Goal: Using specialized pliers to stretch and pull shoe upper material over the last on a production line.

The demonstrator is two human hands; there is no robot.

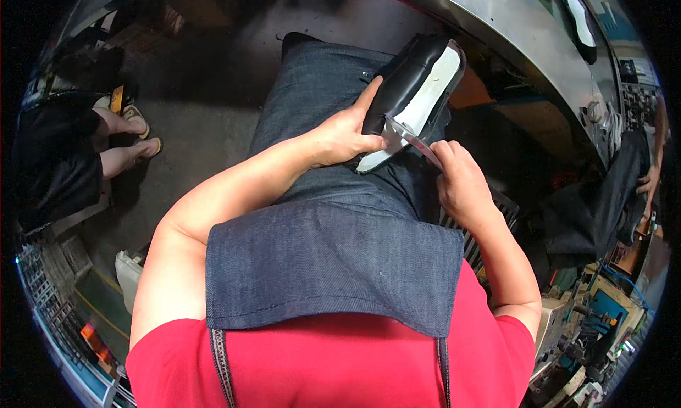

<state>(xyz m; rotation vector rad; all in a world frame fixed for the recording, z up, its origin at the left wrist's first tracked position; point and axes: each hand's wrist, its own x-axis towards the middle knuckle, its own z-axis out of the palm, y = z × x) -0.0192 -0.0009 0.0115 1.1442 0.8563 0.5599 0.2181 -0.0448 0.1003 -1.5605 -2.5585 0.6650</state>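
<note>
A black shoe (401, 84) lies across my lap on a denim apron, its pale underside (429, 89) turned up. It has no outsole on it, and its upper's edges stand around the white insole. My left hand (347, 133) holds the shoe at its near end, thumb on the underside and index finger stretched along the black side. In my right hand (461, 177) is a slim metal hand tool (417, 143), gripped by its near end. The tool's curved tip meets the pale underside close to my left thumb; its exact kind is unclear.
A metal-edged bench (489, 25) curves past my knees, with another white-soled shoe (580, 19) at the far right. A seated person's legs (117, 142) show at left, another person's arm (652, 174) at right. Tools and machine parts (596, 323) crowd the lower right.
</note>
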